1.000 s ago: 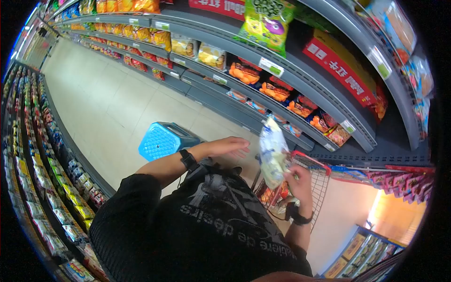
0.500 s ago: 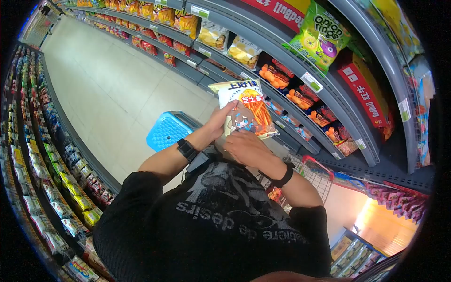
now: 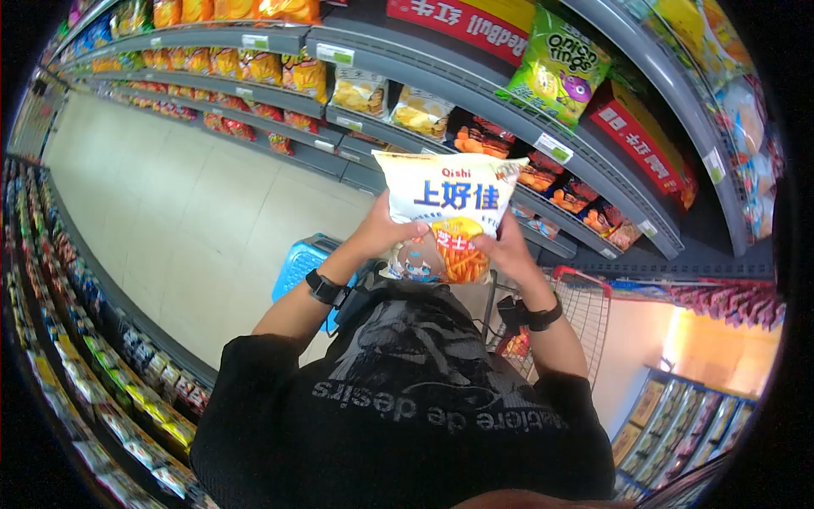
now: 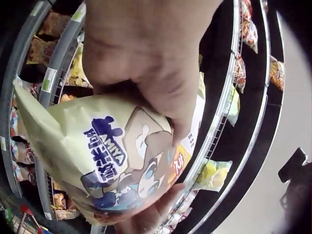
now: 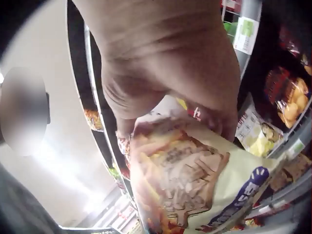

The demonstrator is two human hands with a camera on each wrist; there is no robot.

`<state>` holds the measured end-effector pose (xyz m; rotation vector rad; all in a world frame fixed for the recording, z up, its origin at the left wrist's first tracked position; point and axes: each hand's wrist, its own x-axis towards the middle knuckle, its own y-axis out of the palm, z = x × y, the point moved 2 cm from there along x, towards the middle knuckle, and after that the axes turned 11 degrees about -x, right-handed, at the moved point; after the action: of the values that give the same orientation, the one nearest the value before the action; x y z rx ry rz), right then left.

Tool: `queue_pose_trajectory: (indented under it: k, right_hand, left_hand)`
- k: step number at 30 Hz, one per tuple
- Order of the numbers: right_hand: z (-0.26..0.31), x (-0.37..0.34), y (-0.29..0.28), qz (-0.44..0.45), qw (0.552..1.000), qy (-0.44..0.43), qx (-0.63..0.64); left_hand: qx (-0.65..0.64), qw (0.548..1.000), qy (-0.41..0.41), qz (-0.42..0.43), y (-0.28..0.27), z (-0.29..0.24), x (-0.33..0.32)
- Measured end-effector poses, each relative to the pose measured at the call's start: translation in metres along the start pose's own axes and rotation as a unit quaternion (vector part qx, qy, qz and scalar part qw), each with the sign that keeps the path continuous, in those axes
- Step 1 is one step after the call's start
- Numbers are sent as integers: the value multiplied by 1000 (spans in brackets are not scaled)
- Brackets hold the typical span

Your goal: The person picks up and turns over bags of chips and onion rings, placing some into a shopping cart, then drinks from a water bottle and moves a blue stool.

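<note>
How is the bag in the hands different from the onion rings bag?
The held bag is cream and white; the onion rings bag is green. The left hand and right hand grip the held bag; the onion rings bag sits on a shelf. The held bag shows a brown-haired cartoon figure, the onion rings bag a purple one. Both are printed.

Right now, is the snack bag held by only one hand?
No, the left hand and the right hand both grip the snack bag, one at each side.

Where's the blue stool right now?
In the head view, the blue stool stands on the aisle floor to the person's left, partly hidden by the left forearm.
</note>
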<state>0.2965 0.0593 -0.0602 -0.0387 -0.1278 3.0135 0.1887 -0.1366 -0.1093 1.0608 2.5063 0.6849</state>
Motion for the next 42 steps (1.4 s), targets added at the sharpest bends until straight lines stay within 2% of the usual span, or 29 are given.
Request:
queue_pose_trajectory:
  k: [1, 6, 9, 10, 13, 14, 15, 16, 19, 20, 21, 23, 24, 26, 28, 30, 33, 34, 37, 38, 40, 42]
  right_hand:
    - [-8, -8, -1, 7, 999, 36, -16]
    - [-15, -16, 2, -75, 994, 59, 44]
    - [-29, -7, -4, -141, 984, 84, 62]
    - [-30, -3, -5, -175, 978, 94, 60]
    - [-22, 10, -1, -240, 965, 83, 60]
    - [-21, 13, 0, -249, 964, 73, 53]
    - [-19, 15, 2, -257, 963, 63, 44]
    - [-13, 14, 6, -242, 968, 63, -24]
    - [8, 15, 21, -104, 992, -63, -14]
    - [5, 11, 21, -66, 996, -61, -29]
    - [5, 12, 16, -73, 991, -84, -71]
    - [9, 16, 3, -90, 976, -123, -154]
    - [12, 17, 2, -105, 979, -78, -153]
    - [2, 13, 3, -25, 998, -7, 52]
    - [-3, 4, 8, 53, 971, 74, 222]
    - [-6, 4, 8, 9, 980, 91, 175]
    - [-3, 9, 9, -69, 989, 87, 100]
    - [-2, 11, 9, -86, 992, 75, 59]
    - [-8, 16, 7, -112, 993, 42, -20]
    - [-7, 17, 8, -118, 992, 39, -30]
    - [-10, 18, 8, -126, 990, 42, -45]
    - [-7, 18, 9, -102, 993, 55, -5]
  left_hand:
    - [0, 1000, 4, 22, 2, -3, 2]
    - [8, 997, -4, 82, 6, -8, 6]
    - [34, 992, 123, -12, 18, -12, 9]
    - [61, 987, 142, -37, 20, -17, 8]
    - [315, 936, 155, -26, 14, -31, 3]
    - [317, 939, 136, 12, 21, -34, 3]
    - [301, 942, 148, 5, 27, -33, 2]
    - [285, 945, 160, -3, 33, -31, 1]
    - [169, 971, 168, -33, 26, -29, 6]
    - [118, 978, 164, -43, 20, -26, 10]
    - [28, 990, 125, -55, 7, -22, 13]
    - [-145, 989, 16, 14, -5, -17, 10]
    - [-181, 983, 4, 22, -6, -15, 6]
    - [-233, 971, -21, 51, 0, -15, 0]
    - [-180, 982, -22, 51, 0, -6, 3]
    - [-98, 994, -37, 23, 3, -3, 8]
    - [0, 1000, 24, -2, 12, -20, 11]
    - [-8, 997, 72, -2, 15, -22, 9]
    - [112, 987, 111, 12, 10, -17, 10]
    - [141, 986, 92, -13, 13, -23, 10]
    - [96, 993, 63, -25, 18, -31, 11]
    - [37, 998, 39, -39, 17, -30, 19]
